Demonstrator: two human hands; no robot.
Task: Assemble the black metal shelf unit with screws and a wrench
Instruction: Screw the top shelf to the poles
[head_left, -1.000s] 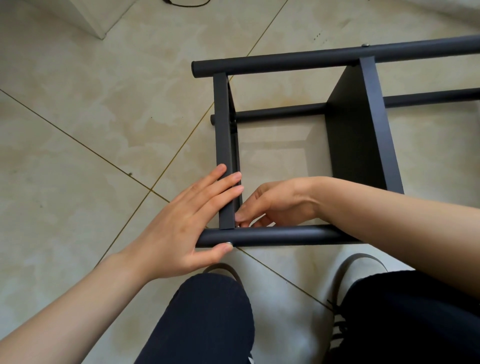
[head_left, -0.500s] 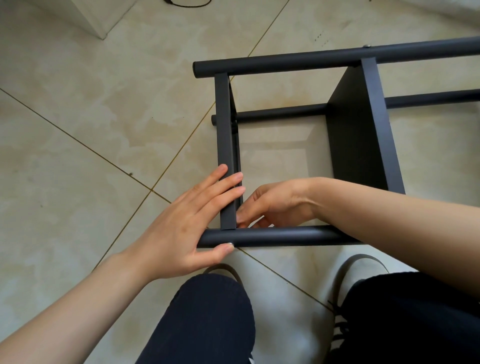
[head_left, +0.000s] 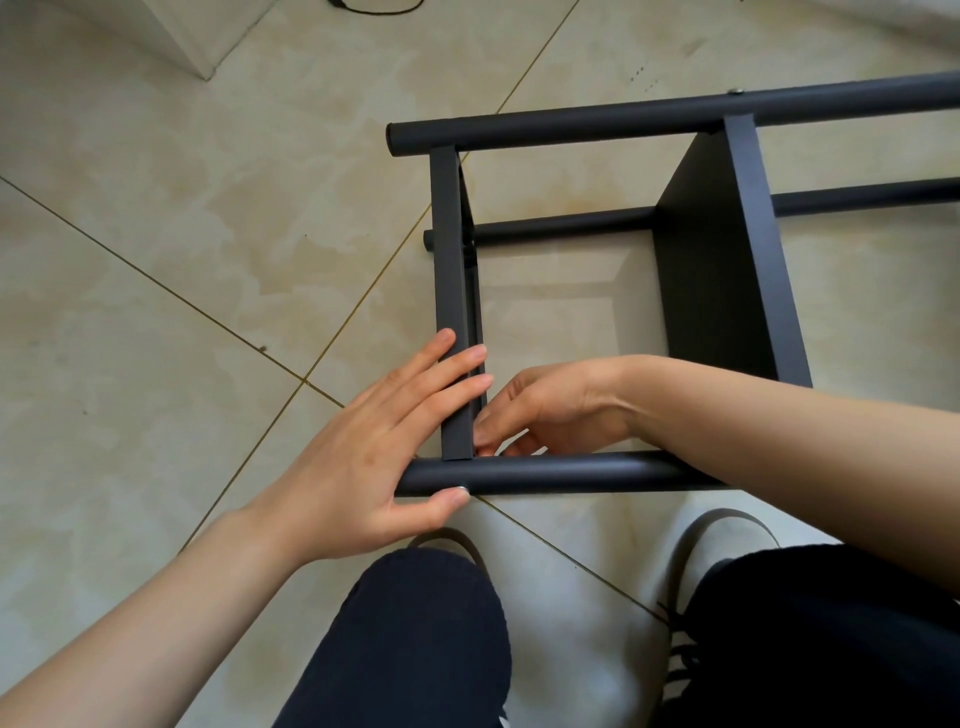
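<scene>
Pretty much nothing moved in last second. Your left hand (head_left: 363, 447) still flat, fingers straight, bracing shelf unit (head_left: 571, 291) lying on floor. Right hand (head_left: 550, 410) curled at corner joint, can't tell what it's pinching. Looks mid-screw.

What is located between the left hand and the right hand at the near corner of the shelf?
In the head view, the black crossbar of the shelf frame separates the left hand from the right hand.

Head view, steeply downward, seemingly close.
</scene>
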